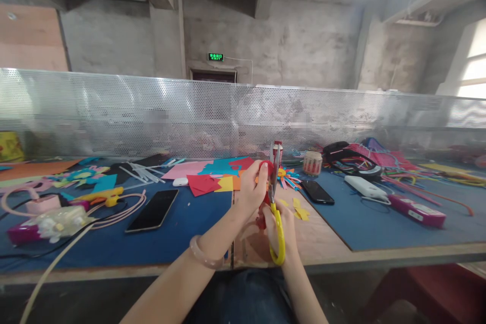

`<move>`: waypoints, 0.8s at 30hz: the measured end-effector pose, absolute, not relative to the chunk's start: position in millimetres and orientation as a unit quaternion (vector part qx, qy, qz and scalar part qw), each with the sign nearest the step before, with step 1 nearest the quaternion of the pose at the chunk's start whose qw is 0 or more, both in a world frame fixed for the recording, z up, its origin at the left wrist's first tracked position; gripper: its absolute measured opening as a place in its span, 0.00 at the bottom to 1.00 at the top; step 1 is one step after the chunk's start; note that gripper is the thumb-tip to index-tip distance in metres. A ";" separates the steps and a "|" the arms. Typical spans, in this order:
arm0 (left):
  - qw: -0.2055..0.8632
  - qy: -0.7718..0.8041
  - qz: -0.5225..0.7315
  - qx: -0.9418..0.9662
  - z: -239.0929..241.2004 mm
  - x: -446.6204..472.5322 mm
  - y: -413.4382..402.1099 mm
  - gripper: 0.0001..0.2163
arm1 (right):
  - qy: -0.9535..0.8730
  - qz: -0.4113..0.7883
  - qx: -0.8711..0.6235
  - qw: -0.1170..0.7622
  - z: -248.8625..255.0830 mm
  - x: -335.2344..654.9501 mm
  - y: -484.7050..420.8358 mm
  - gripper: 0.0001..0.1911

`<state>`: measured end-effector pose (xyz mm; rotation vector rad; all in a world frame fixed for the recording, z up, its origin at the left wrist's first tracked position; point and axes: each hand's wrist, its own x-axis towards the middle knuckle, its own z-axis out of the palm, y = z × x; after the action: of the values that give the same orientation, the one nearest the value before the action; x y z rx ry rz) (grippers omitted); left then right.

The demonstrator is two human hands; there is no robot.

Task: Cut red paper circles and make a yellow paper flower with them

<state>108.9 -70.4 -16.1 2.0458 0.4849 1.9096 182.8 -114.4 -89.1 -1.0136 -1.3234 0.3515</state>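
My right hand (281, 228) grips a pair of yellow-handled scissors (276, 197), blades pointing up and away from me. My left hand (251, 187), a pale bangle on its wrist, pinches a small piece of red paper (266, 168) up against the blades. Both hands are raised just above the near edge of the table, over a bare wooden strip (322, 235) between two blue mats. A few yellow paper scraps (299, 210) lie on the wood just right of my hands.
Coloured paper sheets (207, 177) lie behind my hands. Two dark phones (152, 210) (317, 192) rest on the blue mats. A white power bank (362, 186), a pink box (415, 210), a tape roll (312, 163) and cables sit around. A perforated metal screen (190, 111) backs the table.
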 end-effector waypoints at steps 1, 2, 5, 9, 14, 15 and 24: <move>0.151 0.169 0.665 0.712 -16.1 108.7 -70.2 0.14 | -0.585 0.152 -0.449 0.658 -88.8 182.7 -114.7 0.11; 0.152 0.170 0.664 0.712 -16.2 108.5 -69.9 0.14 | -0.585 0.151 -0.450 0.657 -88.6 182.5 -114.7 0.11; 0.156 0.170 0.661 0.714 -16.1 107.6 -69.1 0.15 | -0.584 0.155 -0.449 0.658 -89.3 182.2 -113.5 0.11; 0.148 0.167 0.664 0.713 -15.5 106.7 -68.5 0.15 | -0.583 0.171 -0.443 0.660 -92.3 182.1 -111.1 0.10; 0.133 0.170 0.668 0.712 -15.3 106.4 -67.6 0.15 | -0.579 0.163 -0.457 0.656 -92.8 182.4 -112.4 0.11; 0.135 0.170 0.668 0.712 -15.4 106.2 -67.4 0.15 | -0.579 0.158 -0.459 0.655 -92.4 182.5 -112.9 0.11; 0.138 0.174 0.672 0.707 -13.6 106.1 -68.9 0.14 | -0.589 0.133 -0.467 0.646 -86.4 181.5 -117.0 0.12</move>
<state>106.1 -68.9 -13.6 2.0447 0.5046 1.9425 181.5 -117.0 -86.4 -1.0631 -1.3404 0.3023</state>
